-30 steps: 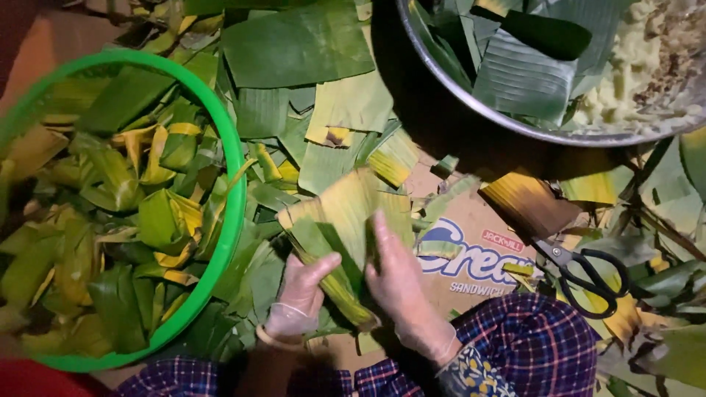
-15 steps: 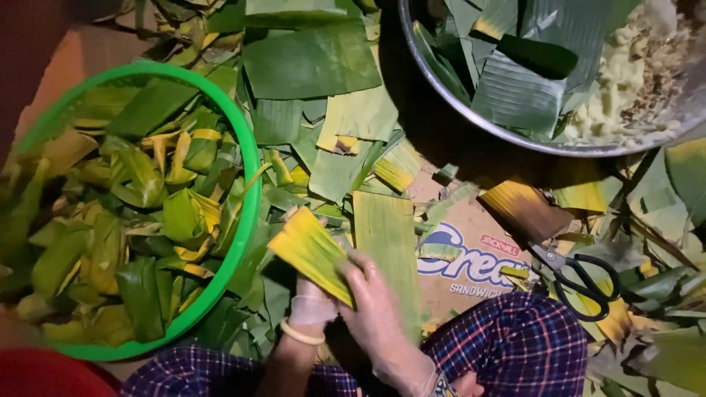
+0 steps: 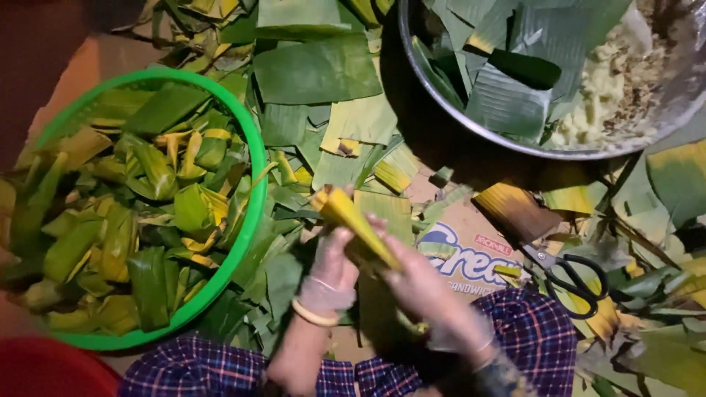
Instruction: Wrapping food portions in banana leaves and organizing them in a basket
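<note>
The flat leaf strip (image 3: 351, 220) is now rolled into a cone, gripped between the left hand (image 3: 332, 261) and right hand (image 3: 419, 283). Judged mid-folding; next needs a firm tuck. Green basin (image 3: 254, 184) sits left of the hands.

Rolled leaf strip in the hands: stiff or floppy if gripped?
Probably pliable: the leaf strip curls into a cone between the left hand and right hand. Likely light and thin, like the flat pieces lying around. May spring open if released.

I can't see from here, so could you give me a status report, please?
Left hand and right hand both grip rolled leaf. Green basin beside. Scissors clear.
</note>
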